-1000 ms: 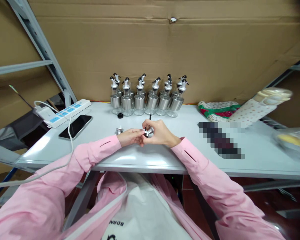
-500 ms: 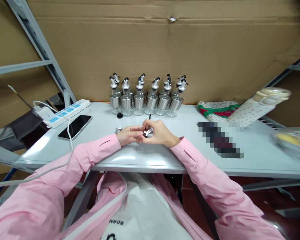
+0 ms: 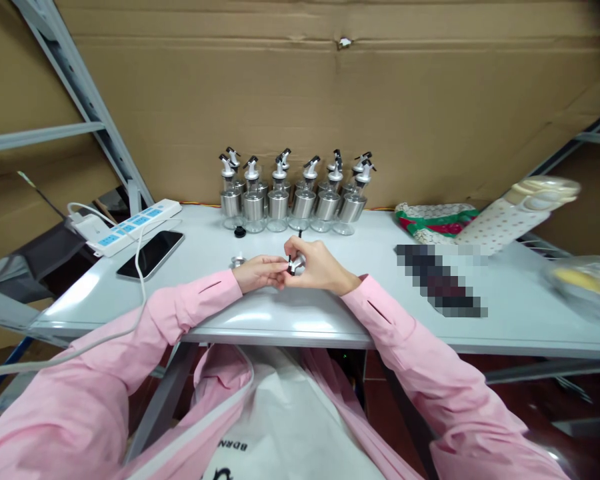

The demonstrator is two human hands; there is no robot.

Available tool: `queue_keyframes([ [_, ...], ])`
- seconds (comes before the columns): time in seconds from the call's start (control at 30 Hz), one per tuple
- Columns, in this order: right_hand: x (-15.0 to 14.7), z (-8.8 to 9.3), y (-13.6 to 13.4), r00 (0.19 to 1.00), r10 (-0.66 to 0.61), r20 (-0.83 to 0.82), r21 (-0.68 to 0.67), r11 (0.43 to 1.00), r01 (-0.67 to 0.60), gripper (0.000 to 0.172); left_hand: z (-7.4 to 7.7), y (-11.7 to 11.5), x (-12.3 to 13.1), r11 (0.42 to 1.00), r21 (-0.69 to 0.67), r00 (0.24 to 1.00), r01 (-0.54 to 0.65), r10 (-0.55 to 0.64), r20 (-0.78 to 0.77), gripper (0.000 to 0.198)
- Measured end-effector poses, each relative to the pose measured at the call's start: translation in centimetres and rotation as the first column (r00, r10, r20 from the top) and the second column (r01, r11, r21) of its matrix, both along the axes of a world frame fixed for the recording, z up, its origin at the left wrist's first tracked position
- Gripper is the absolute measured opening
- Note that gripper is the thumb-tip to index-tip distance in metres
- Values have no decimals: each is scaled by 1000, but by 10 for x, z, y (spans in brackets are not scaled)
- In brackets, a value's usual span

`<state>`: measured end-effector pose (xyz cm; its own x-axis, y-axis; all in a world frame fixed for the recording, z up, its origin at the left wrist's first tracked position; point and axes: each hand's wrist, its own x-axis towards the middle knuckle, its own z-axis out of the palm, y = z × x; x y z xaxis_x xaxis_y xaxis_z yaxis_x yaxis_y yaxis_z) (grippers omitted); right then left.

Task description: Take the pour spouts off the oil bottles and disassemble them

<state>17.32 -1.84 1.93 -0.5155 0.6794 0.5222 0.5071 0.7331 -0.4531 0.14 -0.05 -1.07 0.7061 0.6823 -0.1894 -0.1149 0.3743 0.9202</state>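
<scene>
Close to the table's front edge, my left hand (image 3: 261, 273) and my right hand (image 3: 320, 268) meet over a small silver pour spout (image 3: 297, 265) with a black lever. My right hand is curled round the spout, thumb and index finger on either side. The left fingertips are pinched at its black end; how far they reach round it is hidden. A silver ring-like part (image 3: 237, 261) lies by the left wrist, partly covered. Behind it sits a black cap (image 3: 239, 232). A short black piece (image 3: 300, 234) shows just beyond the right knuckles.
Several glass-and-steel bottles (image 3: 279, 200) with lever spouts stand in rows at the back. At left are a phone (image 3: 153, 255), a power strip (image 3: 135, 227) and a white cable. At right are a patterned cloth (image 3: 430, 223), a dotted tumbler (image 3: 505, 220) and a bagged bowl (image 3: 587, 290).
The spout has turned slightly between my fingers, and its black lever now shows more upright. Both hands stay in nearly the same place.
</scene>
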Motion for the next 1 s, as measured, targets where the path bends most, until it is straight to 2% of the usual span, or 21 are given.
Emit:
queue_keyframes([
  [0.1,0,1,-1,1000,3,8,1,1000,-3,30,0,0,1,1000,16,1000,9,-9,-14,34],
  [0.37,0,2,-1,997,76,-2,31,997,-76,13,0,-1,0,999,49,1000,24,-23,-4,41],
  [0.63,2,-1,1,993,97,-72,-20,995,-99,4,0,-1,0,998,46,999,35,-37,30,43],
  [0.9,2,-6,6,991,23,-128,110,994,-9,7,-5,-1,-1,998,55,998,32,-35,42,43],
  [1.0,2,-8,10,979,-66,-192,200,974,104,9,-5,-1,-1,993,97,997,72,-75,29,41],
])
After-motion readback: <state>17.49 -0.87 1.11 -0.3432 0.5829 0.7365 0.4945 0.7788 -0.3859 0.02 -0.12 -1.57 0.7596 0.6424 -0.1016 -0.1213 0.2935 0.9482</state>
